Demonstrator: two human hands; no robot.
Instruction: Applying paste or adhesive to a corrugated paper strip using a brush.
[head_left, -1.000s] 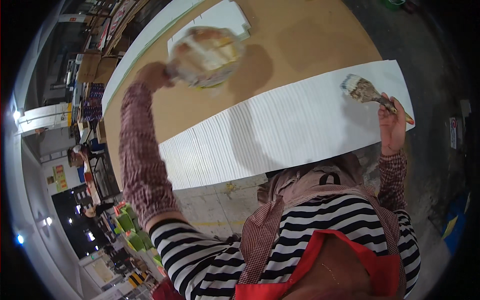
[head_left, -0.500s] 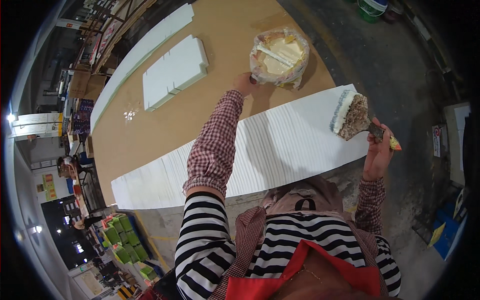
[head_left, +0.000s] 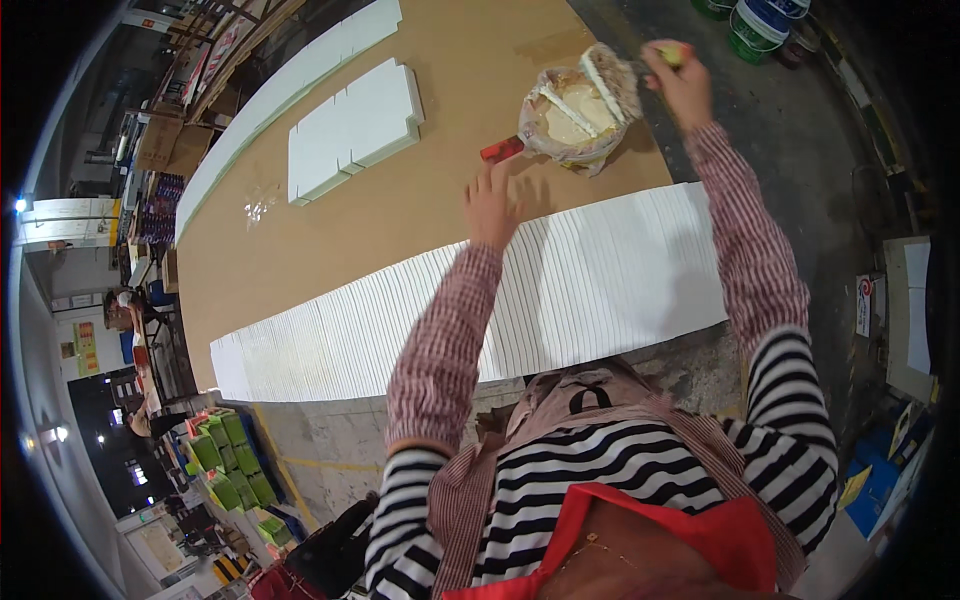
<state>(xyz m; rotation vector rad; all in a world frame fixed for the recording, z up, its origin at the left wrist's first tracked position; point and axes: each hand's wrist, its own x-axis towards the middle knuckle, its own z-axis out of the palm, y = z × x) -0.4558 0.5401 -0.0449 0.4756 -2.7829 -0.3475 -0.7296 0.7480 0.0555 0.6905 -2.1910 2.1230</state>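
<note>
My right hand (head_left: 686, 90) is closed on the handle of a wide flat brush (head_left: 615, 84). Its bristles, coated in pale paste, are over the right rim of a plastic-lined pot (head_left: 553, 148) holding cream-coloured paste. A paste-covered stick (head_left: 568, 108) lies across the pot's mouth. From the pot's near left side juts a red handle (head_left: 502, 150). Just short of that handle is my left hand (head_left: 490, 208), fingers stretched out, holding nothing. Beneath my left forearm, a long row of overlapping white sheets (head_left: 590, 270) runs along the table's near edge.
On the brown tabletop (head_left: 440, 190) lie a stack of notched white pieces (head_left: 350, 130) and a long white strip (head_left: 290, 100) by the far left edge. Buckets (head_left: 755, 30) stand on the floor at the upper right. Green bins (head_left: 235, 455) are at the lower left.
The brush has moved with my right hand from beside the sheets' right end up to the pot. My left hand has let go of the red handle and drawn back toward me.
</note>
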